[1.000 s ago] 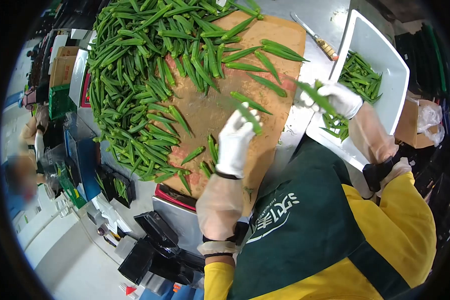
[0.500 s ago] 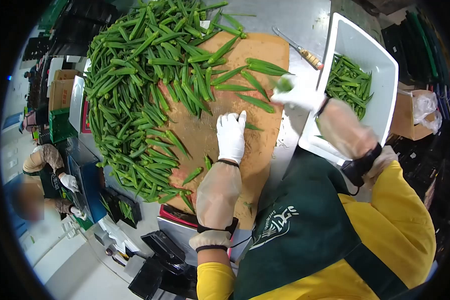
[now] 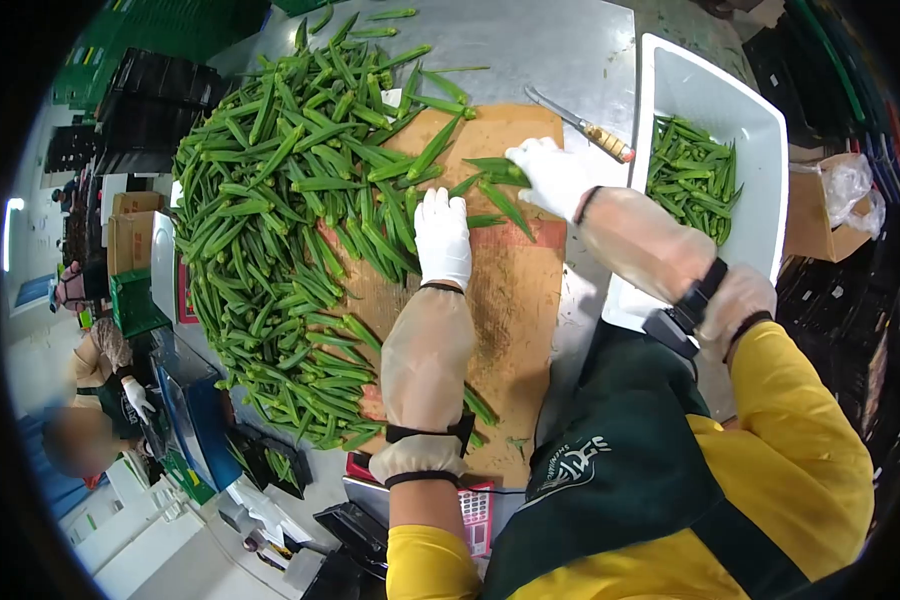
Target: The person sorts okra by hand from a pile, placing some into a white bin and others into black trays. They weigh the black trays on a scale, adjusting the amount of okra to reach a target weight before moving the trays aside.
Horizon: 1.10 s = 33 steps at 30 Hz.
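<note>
A large heap of green okra (image 3: pixel 270 200) covers the left part of the cardboard sheet (image 3: pixel 515 310) on the metal table. My left hand (image 3: pixel 442 238), in a white glove, lies palm down at the heap's right edge, fingers toward the pods. To its right my right hand (image 3: pixel 550 178), also gloved, reaches over a few loose pods (image 3: pixel 505 200); its fingertips are at the pods, and whether it grips one is unclear. More okra (image 3: pixel 692 175) lies in the white bin (image 3: pixel 712 85) at the right.
A knife with a wooden handle (image 3: pixel 606 140) rests on the metal table (image 3: pixel 545 50) beside the bin. A cardboard box (image 3: pixel 810 215) stands right of the bin. Another person (image 3: pixel 105 400) is at the lower left, near a blue container (image 3: pixel 192 410). A calculator-like keypad (image 3: pixel 477 518) lies near my left forearm.
My right hand has moved left from beside the bin to the loose pods, and the green item at its fingers is gone. My left hand has moved up toward the heap.
</note>
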Tool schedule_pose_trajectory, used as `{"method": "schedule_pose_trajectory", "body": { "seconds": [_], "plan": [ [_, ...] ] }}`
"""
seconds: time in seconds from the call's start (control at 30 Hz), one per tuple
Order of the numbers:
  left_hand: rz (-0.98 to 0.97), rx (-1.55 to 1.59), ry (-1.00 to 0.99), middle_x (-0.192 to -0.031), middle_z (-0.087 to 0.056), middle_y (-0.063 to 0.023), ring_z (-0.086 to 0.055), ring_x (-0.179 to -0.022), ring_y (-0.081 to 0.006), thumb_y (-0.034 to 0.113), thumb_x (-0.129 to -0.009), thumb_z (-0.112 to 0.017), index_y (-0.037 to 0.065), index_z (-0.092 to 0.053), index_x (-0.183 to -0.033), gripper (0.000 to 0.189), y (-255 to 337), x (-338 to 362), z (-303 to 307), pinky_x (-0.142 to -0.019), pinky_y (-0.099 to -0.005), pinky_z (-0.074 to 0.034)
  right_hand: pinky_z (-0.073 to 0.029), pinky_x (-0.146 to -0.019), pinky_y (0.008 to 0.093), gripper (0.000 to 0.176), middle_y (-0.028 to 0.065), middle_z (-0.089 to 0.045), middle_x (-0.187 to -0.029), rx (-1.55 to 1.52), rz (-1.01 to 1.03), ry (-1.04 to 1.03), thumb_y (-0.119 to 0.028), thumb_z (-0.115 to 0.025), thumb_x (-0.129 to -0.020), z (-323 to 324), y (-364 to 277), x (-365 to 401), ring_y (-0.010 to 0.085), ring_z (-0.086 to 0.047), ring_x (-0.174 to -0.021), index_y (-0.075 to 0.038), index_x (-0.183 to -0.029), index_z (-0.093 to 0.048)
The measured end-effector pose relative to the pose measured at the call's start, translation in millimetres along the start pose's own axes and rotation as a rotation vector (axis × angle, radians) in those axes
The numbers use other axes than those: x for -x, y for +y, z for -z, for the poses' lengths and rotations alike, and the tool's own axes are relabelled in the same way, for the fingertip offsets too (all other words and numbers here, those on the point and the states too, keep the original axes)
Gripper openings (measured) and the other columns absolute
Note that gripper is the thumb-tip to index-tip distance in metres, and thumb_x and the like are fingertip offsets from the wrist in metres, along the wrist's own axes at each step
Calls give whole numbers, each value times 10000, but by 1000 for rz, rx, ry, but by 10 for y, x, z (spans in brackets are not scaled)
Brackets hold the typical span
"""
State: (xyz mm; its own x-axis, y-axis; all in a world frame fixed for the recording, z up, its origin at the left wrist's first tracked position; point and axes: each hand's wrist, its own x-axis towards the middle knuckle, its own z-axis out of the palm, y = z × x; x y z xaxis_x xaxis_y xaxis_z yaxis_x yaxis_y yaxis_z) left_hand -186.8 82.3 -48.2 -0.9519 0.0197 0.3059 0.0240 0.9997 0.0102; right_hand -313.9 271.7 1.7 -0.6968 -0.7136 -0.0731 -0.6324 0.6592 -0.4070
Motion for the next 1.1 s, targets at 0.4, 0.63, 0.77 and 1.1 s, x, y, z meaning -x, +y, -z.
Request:
{"method": "schedule_pose_trajectory", "body": {
  "seconds": [0.4, 0.63, 0.77, 1.1],
  "plan": [
    [1138, 2121, -279, -1322, -550, -171, -588, -1145, -321, 79, -897, -625, 7, -370, -1439, 604, 282, 494, 684, -1016, -480, -467, -549, -805, 358, 333, 174, -704, -1001, -1658, -472, -397, -45, -653, -807, 294, 56, 416, 236, -688, -930, 38, -1129, -629],
    [974, 2640, -138, -1582, -221, -230, -282, -1448, -379, 103, -864, -566, 38, -207, -1532, 761, 729, 721, 1104, -1124, -594, -326, -481, -1028, 401, 571, 179, -568, -1329, -1939, -341, -672, 43, -592, -826, 9, -39, 909, 279, -587, -1191, 23, -1382, -466],
    [942, 2744, -128, -1584, -221, -224, -298, -1439, -379, 122, -882, -561, 51, -217, -1533, 739, 801, 791, 1212, -1129, -593, -317, -465, -1048, 430, 609, 191, -554, -1343, -1930, -334, -701, 33, -596, -816, 39, -49, 1019, 303, -584, -1194, 22, -1403, -434],
    [1192, 2261, 154, -1122, -607, -20, -598, -1012, -165, 124, -927, -650, 54, -465, -1390, 503, 554, 1383, 1398, -874, -359, -537, -555, -826, 350, 554, 69, -623, -1095, -1986, -403, -596, -154, -683, -881, 171, 115, 1089, 177, -624, -978, -16, -1381, -484]
  ]
}}
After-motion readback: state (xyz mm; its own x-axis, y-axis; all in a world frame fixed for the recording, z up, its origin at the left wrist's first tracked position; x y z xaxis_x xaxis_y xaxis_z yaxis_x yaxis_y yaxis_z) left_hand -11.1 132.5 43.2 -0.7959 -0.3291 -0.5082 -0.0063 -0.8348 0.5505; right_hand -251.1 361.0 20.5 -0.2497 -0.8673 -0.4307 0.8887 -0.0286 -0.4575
